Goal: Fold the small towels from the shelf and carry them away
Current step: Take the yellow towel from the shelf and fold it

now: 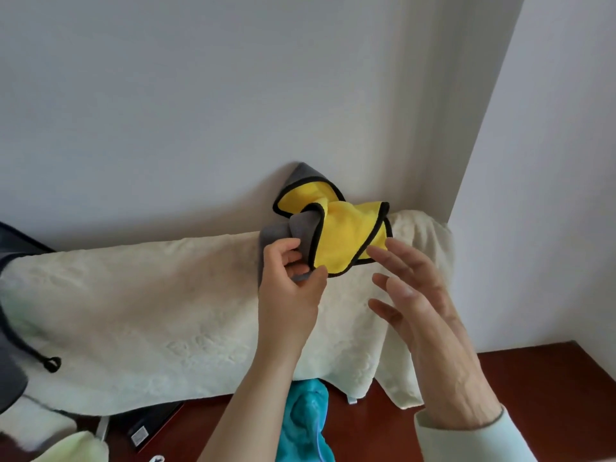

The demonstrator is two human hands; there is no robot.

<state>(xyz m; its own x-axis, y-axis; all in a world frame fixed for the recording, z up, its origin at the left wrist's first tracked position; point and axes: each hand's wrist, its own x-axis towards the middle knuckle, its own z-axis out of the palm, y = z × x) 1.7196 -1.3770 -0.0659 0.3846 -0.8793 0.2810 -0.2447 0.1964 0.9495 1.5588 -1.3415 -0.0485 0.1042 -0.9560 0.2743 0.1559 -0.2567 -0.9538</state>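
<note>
The towel (336, 231), yellow on one side and grey on the other with a black edge, lies crumpled on top of the cream cloth (160, 315), against the wall (233, 95). One grey corner of the towel stands up and leans on the wall. Your left hand (290, 285) is at the left side of the towel and pinches its grey part: the thumb is under the black edge and the fingers are curled over the fold, so this hand is closed on the towel. Your right hand (416, 295) is just to the right of the towel and lower, with the fingers spread and loose; the tip of one finger is at the yellow edge, but I cannot tell if it really touches. This hand grasps nothing. A pale sleeve (466, 438) covers your right wrist. The cream cloth hangs down below the towel and covers what it lies on. Below the towel, under the cloth's lower edge, a teal cloth (310, 418) is partly hidden behind your left forearm. It rests on a red-brown surface (550, 388). Far to the left of the towel, a dark grey fabric (13, 328) with a black cord lies over the cream cloth.
</note>
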